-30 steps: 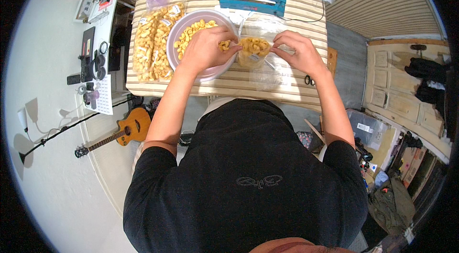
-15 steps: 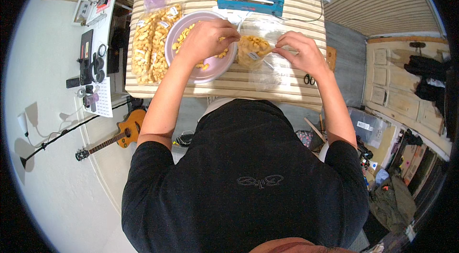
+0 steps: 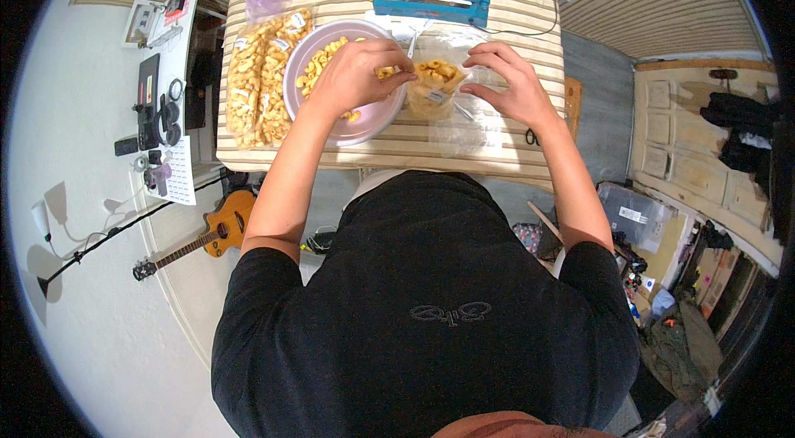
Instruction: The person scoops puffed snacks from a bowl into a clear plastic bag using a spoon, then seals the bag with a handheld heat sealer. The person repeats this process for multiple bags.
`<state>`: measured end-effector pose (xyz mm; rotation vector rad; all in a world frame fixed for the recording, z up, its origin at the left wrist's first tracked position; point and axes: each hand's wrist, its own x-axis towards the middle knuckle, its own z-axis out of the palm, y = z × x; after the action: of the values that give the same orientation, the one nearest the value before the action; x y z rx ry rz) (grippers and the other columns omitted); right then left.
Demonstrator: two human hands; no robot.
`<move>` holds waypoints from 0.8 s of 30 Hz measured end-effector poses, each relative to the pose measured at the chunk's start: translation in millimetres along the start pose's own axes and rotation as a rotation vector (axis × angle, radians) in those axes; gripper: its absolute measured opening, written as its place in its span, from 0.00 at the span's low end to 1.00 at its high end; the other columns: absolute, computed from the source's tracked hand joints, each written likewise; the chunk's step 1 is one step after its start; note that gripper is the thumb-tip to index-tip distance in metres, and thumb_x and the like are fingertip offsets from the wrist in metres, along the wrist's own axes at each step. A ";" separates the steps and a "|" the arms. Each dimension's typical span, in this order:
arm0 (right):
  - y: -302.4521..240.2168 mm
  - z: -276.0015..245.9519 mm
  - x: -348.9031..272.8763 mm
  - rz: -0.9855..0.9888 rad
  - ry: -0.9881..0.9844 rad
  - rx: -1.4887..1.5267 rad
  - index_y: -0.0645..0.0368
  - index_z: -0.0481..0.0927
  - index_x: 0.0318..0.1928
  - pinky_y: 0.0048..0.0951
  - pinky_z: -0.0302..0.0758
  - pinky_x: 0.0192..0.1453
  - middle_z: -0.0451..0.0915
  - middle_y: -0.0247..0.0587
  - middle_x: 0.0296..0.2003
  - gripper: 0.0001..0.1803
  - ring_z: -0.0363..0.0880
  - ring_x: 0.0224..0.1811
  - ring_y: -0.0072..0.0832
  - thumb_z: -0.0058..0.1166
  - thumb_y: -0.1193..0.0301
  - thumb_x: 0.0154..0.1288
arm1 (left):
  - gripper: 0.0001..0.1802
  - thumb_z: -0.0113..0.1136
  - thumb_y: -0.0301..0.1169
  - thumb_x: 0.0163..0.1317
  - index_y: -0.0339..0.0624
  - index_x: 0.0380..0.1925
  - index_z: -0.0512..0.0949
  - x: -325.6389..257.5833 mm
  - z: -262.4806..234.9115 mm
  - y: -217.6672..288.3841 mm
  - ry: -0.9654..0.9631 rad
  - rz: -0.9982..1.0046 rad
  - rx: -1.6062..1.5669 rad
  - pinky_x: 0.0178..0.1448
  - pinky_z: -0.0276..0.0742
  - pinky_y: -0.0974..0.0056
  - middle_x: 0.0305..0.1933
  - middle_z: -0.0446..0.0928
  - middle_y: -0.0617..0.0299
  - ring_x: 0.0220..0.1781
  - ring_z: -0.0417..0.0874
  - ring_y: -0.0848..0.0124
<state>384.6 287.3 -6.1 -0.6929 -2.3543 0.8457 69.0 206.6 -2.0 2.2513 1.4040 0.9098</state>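
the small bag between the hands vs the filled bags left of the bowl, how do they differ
The small clear bag stands upright with its mouth open, while the filled bags lie flat on the striped table. The small bag is held between the left hand and right hand; the filled bags lie untouched beside the pink bowl. The small bag looks shorter; the filled bags are long. Both are clear plastic holding yellow snack pieces.

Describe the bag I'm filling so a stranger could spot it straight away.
On the striped table, just right of the pink bowl, a small clear bag stands open between the left hand and right hand. Unlike the sealed packs left of the bowl, it is upright and open-topped.
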 end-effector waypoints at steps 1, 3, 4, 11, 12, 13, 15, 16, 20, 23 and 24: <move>0.5 1.6 2.7 -0.011 -0.005 0.000 0.55 0.89 0.57 0.41 0.86 0.66 0.86 0.41 0.57 0.23 0.88 0.61 0.43 0.83 0.70 0.62 | 0.06 0.83 0.32 0.62 0.46 0.36 0.94 0.0 -0.4 0.2 -0.005 -0.004 0.004 0.43 0.88 0.55 0.40 0.91 0.61 0.38 0.92 0.57; 3.2 3.8 8.8 -0.031 -0.013 0.000 0.55 0.89 0.58 0.41 0.86 0.65 0.86 0.41 0.58 0.24 0.88 0.61 0.42 0.83 0.70 0.62 | 0.06 0.83 0.32 0.62 0.46 0.36 0.94 0.7 -1.2 0.4 -0.015 -0.009 0.012 0.43 0.88 0.55 0.40 0.91 0.61 0.37 0.92 0.57; 4.7 4.2 11.2 -0.033 -0.022 -0.011 0.56 0.90 0.57 0.41 0.86 0.65 0.86 0.41 0.57 0.23 0.88 0.60 0.42 0.83 0.71 0.63 | 0.07 0.84 0.33 0.62 0.46 0.36 0.94 0.9 -1.0 -0.3 -0.011 -0.007 0.011 0.43 0.88 0.55 0.40 0.91 0.61 0.37 0.92 0.57; 17.2 -3.2 16.2 -0.011 -0.093 -0.032 0.59 0.92 0.46 0.41 0.88 0.59 0.91 0.40 0.45 0.11 0.92 0.51 0.43 0.79 0.73 0.65 | 0.10 0.86 0.34 0.60 0.45 0.36 0.94 -3.8 -13.7 -2.6 -0.014 -0.016 0.014 0.41 0.87 0.55 0.37 0.90 0.59 0.36 0.91 0.56; 14.2 -4.4 15.1 -0.029 -0.072 -0.027 0.60 0.92 0.44 0.41 0.89 0.58 0.91 0.40 0.43 0.09 0.92 0.50 0.43 0.79 0.74 0.65 | 0.10 0.86 0.35 0.59 0.45 0.36 0.94 -5.7 -16.0 -1.6 -0.020 -0.022 0.014 0.41 0.87 0.55 0.36 0.90 0.59 0.35 0.91 0.56; 12.8 -3.7 13.3 -0.032 -0.071 -0.025 0.60 0.92 0.44 0.41 0.89 0.58 0.92 0.40 0.44 0.09 0.92 0.50 0.43 0.79 0.74 0.65 | 0.10 0.86 0.34 0.59 0.45 0.36 0.93 -8.1 -16.8 -1.2 -0.010 -0.035 0.006 0.42 0.87 0.54 0.38 0.90 0.59 0.37 0.91 0.56; 9.5 -3.3 9.3 -0.036 -0.068 -0.023 0.61 0.92 0.43 0.40 0.89 0.56 0.92 0.41 0.45 0.09 0.92 0.50 0.42 0.79 0.74 0.65 | 0.11 0.87 0.34 0.59 0.44 0.36 0.93 -11.5 -17.7 1.0 0.011 -0.057 -0.013 0.44 0.87 0.54 0.43 0.90 0.58 0.39 0.91 0.56; 8.4 -3.6 7.6 -0.053 -0.063 -0.021 0.61 0.92 0.43 0.40 0.89 0.56 0.92 0.41 0.45 0.09 0.92 0.50 0.42 0.79 0.74 0.65 | 0.12 0.87 0.33 0.58 0.44 0.39 0.93 -11.9 -17.5 2.9 0.015 -0.052 -0.027 0.46 0.87 0.54 0.46 0.90 0.58 0.42 0.92 0.56; 4.2 -6.2 3.9 -0.085 -0.060 -0.020 0.62 0.92 0.43 0.40 0.89 0.55 0.92 0.41 0.45 0.09 0.92 0.49 0.42 0.78 0.74 0.65 | 0.23 0.88 0.32 0.58 0.46 0.53 0.90 -13.8 -9.1 7.6 0.022 -0.173 -0.162 0.54 0.89 0.54 0.61 0.88 0.58 0.54 0.91 0.57; 1.9 -8.1 4.1 -0.082 -0.073 -0.019 0.62 0.92 0.43 0.41 0.89 0.55 0.92 0.41 0.45 0.09 0.92 0.49 0.43 0.78 0.74 0.65 | 0.34 0.88 0.32 0.58 0.49 0.66 0.86 -15.6 5.5 2.3 0.040 -0.189 -0.259 0.60 0.90 0.55 0.69 0.87 0.59 0.62 0.91 0.58; 1.4 -8.3 3.8 -0.080 -0.078 -0.017 0.62 0.92 0.43 0.41 0.89 0.55 0.92 0.41 0.45 0.09 0.92 0.49 0.43 0.78 0.74 0.65 | 0.38 0.88 0.32 0.58 0.51 0.70 0.85 -15.2 10.3 0.0 0.049 -0.164 -0.280 0.62 0.90 0.56 0.71 0.87 0.59 0.64 0.91 0.58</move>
<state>387.5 294.0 -0.5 -0.5784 -2.4434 0.8324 71.3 193.6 -14.8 1.8917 1.3634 1.0404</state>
